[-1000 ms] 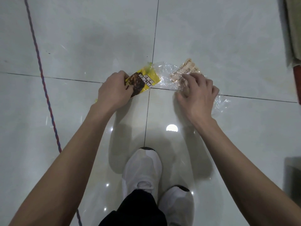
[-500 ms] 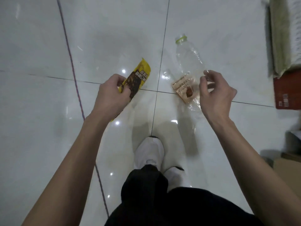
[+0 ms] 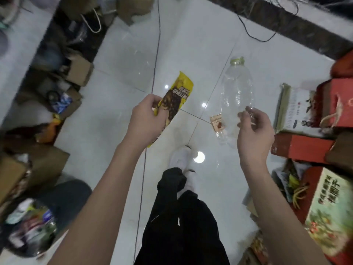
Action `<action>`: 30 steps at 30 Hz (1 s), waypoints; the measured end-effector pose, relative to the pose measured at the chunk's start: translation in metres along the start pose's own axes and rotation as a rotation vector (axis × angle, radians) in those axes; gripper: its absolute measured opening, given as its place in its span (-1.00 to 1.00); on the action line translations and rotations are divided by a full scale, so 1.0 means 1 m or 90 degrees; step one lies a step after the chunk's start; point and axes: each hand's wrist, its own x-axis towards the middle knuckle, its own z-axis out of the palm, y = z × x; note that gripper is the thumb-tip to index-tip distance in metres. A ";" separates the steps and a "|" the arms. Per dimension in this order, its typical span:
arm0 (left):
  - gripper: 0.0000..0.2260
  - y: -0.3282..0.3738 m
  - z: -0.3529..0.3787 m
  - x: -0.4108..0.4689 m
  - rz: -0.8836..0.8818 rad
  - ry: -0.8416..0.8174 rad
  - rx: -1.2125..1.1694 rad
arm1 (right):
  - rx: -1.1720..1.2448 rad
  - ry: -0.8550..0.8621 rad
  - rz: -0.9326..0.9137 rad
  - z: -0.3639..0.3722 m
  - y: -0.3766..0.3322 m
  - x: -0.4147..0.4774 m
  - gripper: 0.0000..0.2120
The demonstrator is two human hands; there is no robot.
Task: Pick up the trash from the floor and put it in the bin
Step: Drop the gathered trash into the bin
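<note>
Yellow-and-brown snack wrapper (image 3: 178, 94) up off the white tiled floor (image 3: 114, 131), lower end gripped in left hand (image 3: 147, 121), fingers and thumb curled round it. Clear plastic wrapper (image 3: 217, 122) with small brown label hanging from right hand (image 3: 254, 131), pinched between thumb and fingertips. Behind it, clear bottle (image 3: 236, 87) lying flat on the floor. Dark bin (image 3: 72, 188) at lower left, holding mixed rubbish, well apart from both hands.

Off floor (image 3: 114, 121): yellow wrapper (image 3: 176, 98), clear wrapper (image 3: 217, 122)
</note>
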 end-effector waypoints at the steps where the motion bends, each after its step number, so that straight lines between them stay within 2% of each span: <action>1: -0.91 0.007 -0.016 -0.012 -0.010 0.008 -0.010 | 0.011 -0.006 0.001 -0.001 -0.019 -0.013 -0.80; 7: -0.86 -0.001 -0.099 -0.067 -0.066 0.118 -0.073 | 0.049 -0.090 -0.036 0.035 -0.095 -0.080 -0.82; 14: -0.86 -0.089 -0.184 -0.129 -0.141 0.223 -0.109 | 0.022 -0.232 -0.076 0.096 -0.097 -0.190 -0.79; 18: -0.85 -0.169 -0.234 -0.180 -0.183 0.264 -0.156 | -0.012 -0.295 -0.081 0.148 -0.070 -0.274 -0.81; 23: -0.82 -0.303 -0.286 -0.265 -0.254 0.298 -0.151 | -0.014 -0.366 -0.064 0.225 -0.021 -0.411 -0.86; 28: -0.74 -0.435 -0.316 -0.361 -0.393 0.346 -0.165 | -0.065 -0.458 -0.081 0.278 0.038 -0.530 -0.83; 30: -0.75 -0.478 -0.323 -0.388 -0.445 0.360 -0.172 | -0.117 -0.490 -0.098 0.293 0.061 -0.561 -0.75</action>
